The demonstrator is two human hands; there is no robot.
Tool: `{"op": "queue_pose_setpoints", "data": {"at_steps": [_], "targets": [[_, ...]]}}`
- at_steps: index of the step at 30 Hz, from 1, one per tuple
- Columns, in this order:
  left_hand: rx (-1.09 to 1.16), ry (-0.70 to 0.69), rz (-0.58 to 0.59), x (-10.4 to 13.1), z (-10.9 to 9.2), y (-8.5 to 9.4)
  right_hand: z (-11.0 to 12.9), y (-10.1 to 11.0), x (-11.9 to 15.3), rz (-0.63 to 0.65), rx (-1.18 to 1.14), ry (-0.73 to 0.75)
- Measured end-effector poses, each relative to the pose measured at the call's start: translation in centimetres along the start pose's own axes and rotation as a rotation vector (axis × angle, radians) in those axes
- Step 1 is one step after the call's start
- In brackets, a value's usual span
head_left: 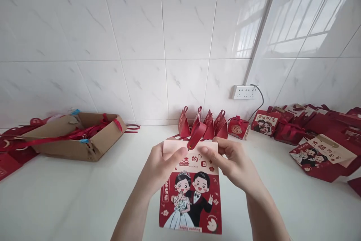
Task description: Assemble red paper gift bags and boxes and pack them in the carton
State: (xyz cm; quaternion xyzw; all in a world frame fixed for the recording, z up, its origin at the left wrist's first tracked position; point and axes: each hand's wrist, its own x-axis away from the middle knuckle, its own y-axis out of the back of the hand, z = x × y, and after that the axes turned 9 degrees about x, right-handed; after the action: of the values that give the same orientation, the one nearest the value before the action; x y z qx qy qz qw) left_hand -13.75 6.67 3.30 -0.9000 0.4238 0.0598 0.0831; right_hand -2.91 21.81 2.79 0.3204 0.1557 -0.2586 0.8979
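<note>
I hold a flat red gift bag (191, 199) upright over the white table (70, 203); it shows a cartoon bride and groom and has a pale pink top flap. My left hand (160, 167) pinches the flap's upper left part. My right hand (235, 164) grips the upper right part. A red ribbon handle (196, 132) loops up from the flap between my fingertips, which touch its ends.
A cardboard box (93, 147) with red ribbons lies at the left. Several small red folded boxes (210, 124) stand by the wall. Piles of red bags (318, 139) fill the right side. A white socket (244, 92) with a cable hangs on the tiled wall.
</note>
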Motion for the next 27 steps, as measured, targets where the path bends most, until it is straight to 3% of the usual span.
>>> {"op": "queue_pose_setpoints", "data": {"at_steps": [3,8,13,16,23,25,27], "targets": [[-0.042,-0.042,-0.044,-0.3,0.1,-0.8,-0.1,0.2,-0.1,-0.064,0.049,-0.005],[-0.202,-0.113,-0.057,0.3,-0.1,-1.9,-0.1,0.6,0.0,-0.264,0.187,0.117],[-0.248,-0.089,-0.022,0.2,0.1,-2.2,0.3,1.1,0.2,-0.094,-0.132,0.049],[-0.276,-0.076,0.019,0.0,0.4,-2.0,0.4,1.5,0.3,-0.032,-0.178,0.053],[-0.194,0.108,0.332,-0.2,0.6,-1.5,0.8,1.3,0.3,-0.073,-0.063,0.123],[-0.117,0.114,0.299,-0.3,0.7,-1.8,0.9,0.9,0.0,-0.097,-0.077,0.091],[-0.094,0.036,0.219,-0.3,0.9,-2.2,0.9,0.5,-0.2,-0.14,-0.1,0.057]]}}
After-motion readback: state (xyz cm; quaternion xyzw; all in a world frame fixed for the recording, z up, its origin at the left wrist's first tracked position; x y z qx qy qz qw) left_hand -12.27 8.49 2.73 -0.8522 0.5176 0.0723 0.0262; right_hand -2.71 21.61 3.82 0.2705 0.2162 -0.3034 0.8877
